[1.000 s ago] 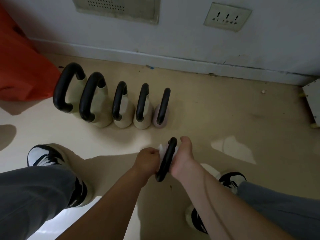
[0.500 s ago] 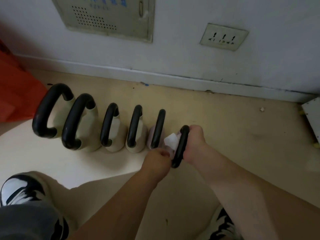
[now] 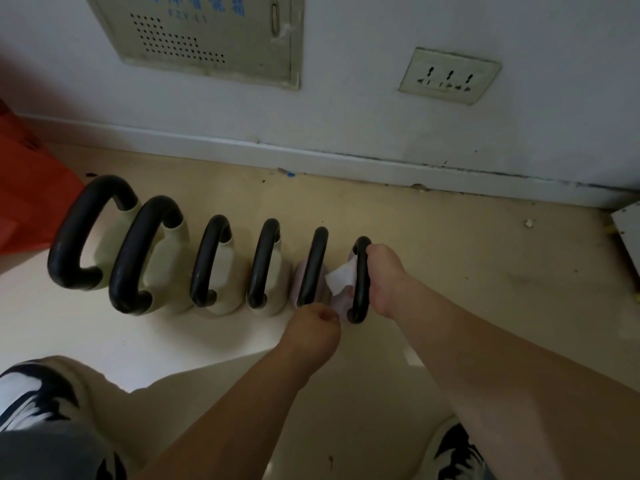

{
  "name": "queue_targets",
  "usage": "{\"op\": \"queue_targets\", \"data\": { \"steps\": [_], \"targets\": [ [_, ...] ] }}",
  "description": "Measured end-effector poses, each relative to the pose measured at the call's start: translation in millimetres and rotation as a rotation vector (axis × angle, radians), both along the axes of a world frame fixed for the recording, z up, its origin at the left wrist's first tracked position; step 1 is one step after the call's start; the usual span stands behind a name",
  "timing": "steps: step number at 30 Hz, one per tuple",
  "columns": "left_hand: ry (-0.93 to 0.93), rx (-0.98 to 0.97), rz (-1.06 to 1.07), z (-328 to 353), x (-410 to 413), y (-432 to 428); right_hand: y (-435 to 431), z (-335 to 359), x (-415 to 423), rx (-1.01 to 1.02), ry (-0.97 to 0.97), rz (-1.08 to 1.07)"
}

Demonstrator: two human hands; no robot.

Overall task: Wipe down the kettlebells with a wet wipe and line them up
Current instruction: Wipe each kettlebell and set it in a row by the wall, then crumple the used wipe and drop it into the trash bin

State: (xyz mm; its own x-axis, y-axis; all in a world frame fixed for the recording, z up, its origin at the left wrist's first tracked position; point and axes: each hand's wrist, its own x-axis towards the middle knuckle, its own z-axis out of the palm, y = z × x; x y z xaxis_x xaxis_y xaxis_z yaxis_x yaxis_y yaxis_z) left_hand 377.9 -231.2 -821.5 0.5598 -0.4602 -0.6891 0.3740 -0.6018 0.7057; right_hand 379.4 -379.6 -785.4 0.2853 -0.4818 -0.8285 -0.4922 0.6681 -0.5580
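Observation:
Several kettlebells with black handles stand in a row on the floor, from a large cream one at the left to a small pink one. Just right of the pink one is another small pink kettlebell; my right hand grips its handle from the right. A white wet wipe lies against this kettlebell between the last two handles. Below it, my left hand is curled with its fingers at the wipe; the hold itself is partly hidden.
The white wall and skirting board run close behind the row. An orange bag sits at the far left, a white box corner at the far right. My shoes and legs fill the bottom edge.
Both hands carried the small kettlebell away from my feet to the right end of the row. The view moved closer to the wall.

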Motion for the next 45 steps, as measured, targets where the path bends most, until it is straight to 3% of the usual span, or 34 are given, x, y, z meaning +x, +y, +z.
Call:
{"op": "queue_targets", "data": {
  "steps": [9, 12, 17, 22, 28, 35, 40, 45],
  "targets": [
    [-0.049, 0.139, -0.037, 17.6, -13.5, 21.2, 27.6, 3.2, -30.1, -0.276, 0.196, 0.094],
    [-0.109, 0.112, -0.067, 47.1, -16.0, 18.3, 28.5, 58.9, -44.2, -0.336, 0.133, 0.15],
    [-0.155, -0.041, -0.064, 147.7, -26.4, 4.1, 25.6, 167.8, -76.0, -0.165, -0.038, 0.355],
    [-0.207, -0.234, -0.012, 249.2, -46.7, 4.0, 26.0, 256.8, -109.6, -0.28, -0.102, 0.536],
    [-0.348, -0.326, -0.071, 307.7, -43.7, 6.8, 23.9, 303.0, -112.5, -0.443, -0.079, 0.479],
    [-0.459, -0.392, -0.013, 294.7, -15.5, -25.4, -12.0, 265.8, -97.0, -0.248, -0.277, 0.441],
    [-0.383, -0.425, -0.167, 294.3, 9.2, -104.2, -85.6, 259.4, -74.7, -0.261, -0.296, 0.343],
    [-0.551, -0.377, -0.374, 358.5, 1.7, -180.3, -153.5, 328.2, -89.9, -0.233, -0.225, 0.102]
  ]
}}
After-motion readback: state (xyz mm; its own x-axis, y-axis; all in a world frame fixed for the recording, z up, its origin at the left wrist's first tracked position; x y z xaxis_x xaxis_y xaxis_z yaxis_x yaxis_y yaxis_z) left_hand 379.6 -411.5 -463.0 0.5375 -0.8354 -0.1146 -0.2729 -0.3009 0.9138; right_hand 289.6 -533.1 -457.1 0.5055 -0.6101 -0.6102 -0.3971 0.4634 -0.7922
